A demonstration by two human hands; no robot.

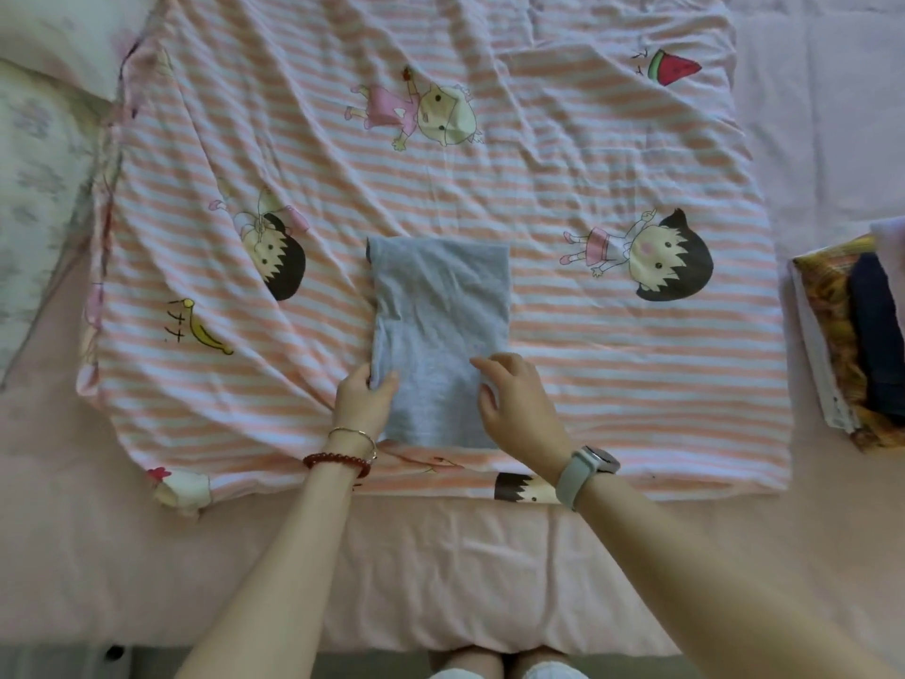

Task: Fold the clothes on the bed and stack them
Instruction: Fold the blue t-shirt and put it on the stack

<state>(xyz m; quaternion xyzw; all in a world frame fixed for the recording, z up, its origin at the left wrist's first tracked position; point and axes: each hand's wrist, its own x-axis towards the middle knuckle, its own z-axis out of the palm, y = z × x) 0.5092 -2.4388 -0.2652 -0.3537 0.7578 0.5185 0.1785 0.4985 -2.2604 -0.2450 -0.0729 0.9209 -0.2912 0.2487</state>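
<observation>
A bed covered in a plain pink sheet fills the view, seen from above. Spread across it lies a pink-and-white striped blanket printed with cartoon girls, a banana and a watermelon slice; it is creased in long diagonal folds. At the far left edge sits a pale floral pillow. At the right edge, well apart from the hands, stands a stack of folded clothes, with a yellow-patterned piece and a dark blue one showing.

A grey garment, folded into a narrow upright rectangle, lies on the blanket near its middle, toward the person's side.

The left hand, with a red bead bracelet and a thin bangle at the wrist, pinches the garment's lower left edge between thumb and curled fingers. The right hand, a pale smartwatch on its wrist, is at the garment's lower right side with fingers loosely bent; whether it touches or grips the cloth cannot be told.
</observation>
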